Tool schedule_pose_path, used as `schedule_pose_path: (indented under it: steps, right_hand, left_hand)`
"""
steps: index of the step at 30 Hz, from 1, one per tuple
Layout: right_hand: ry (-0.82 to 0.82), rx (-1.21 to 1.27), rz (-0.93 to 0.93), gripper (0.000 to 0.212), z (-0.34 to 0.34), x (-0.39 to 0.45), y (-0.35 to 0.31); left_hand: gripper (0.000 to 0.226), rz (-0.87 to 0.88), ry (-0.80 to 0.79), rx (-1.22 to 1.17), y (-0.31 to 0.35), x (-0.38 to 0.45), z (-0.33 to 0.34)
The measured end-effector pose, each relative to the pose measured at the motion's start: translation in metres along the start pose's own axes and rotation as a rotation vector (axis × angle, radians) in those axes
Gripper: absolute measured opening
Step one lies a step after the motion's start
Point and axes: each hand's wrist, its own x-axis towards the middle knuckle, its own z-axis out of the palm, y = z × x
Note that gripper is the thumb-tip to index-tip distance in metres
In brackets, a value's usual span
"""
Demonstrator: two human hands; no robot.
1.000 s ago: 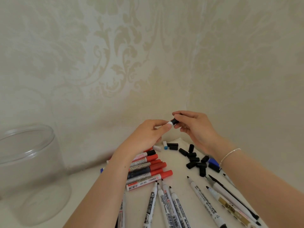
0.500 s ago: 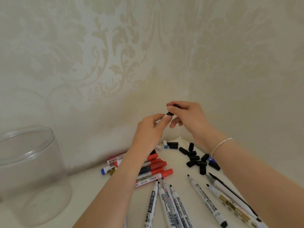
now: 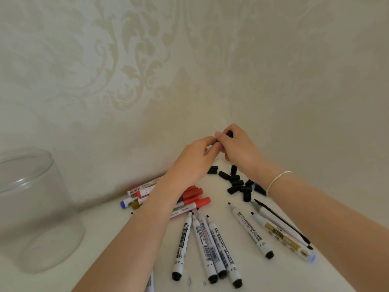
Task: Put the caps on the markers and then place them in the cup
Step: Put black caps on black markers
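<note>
Both hands are busy up at the centre of the frame: my left hand [image 3: 195,159] is curled round a marker [image 3: 207,151] I can barely see, and the right hand [image 3: 235,144] pinches a black cap [image 3: 229,134] right against it. From the sliver showing, I'd guess the marker's long axis runs lower left to upper right, tip toward the cap, but most of it is hidden.

Main risk as I see it: the cap goes on crooked or only half seats, since fingers cover the joint. It could also slip and drop into the loose black caps [image 3: 239,184] below.

Uncapped markers [image 3: 207,247] fan across the tabletop [image 3: 109,245] at lower centre, tips pointing up the frame. The clear cup [image 3: 31,207] sits far left, well apart.
</note>
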Motion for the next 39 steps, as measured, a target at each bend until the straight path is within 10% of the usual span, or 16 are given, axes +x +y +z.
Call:
schedule_pose_path:
  steps: [19,31,39]
  right_hand:
    - [-0.037,0.04,0.158,0.017,-0.067,-0.071,0.046]
    - [-0.363,-0.55,0.197,0.029,-0.053,-0.064,0.071]
    - [-0.32,-0.675,0.148,0.035,-0.025,-0.042,0.085]
  left_hand:
    - [0.032,-0.219,-0.244,-0.261,0.032,-0.087,0.064]
    - [0.024,-0.616,-0.197,-0.377,0.031,-0.071,0.061]
    - [0.02,-0.438,-0.288,0.486,0.027,-0.067,0.075]
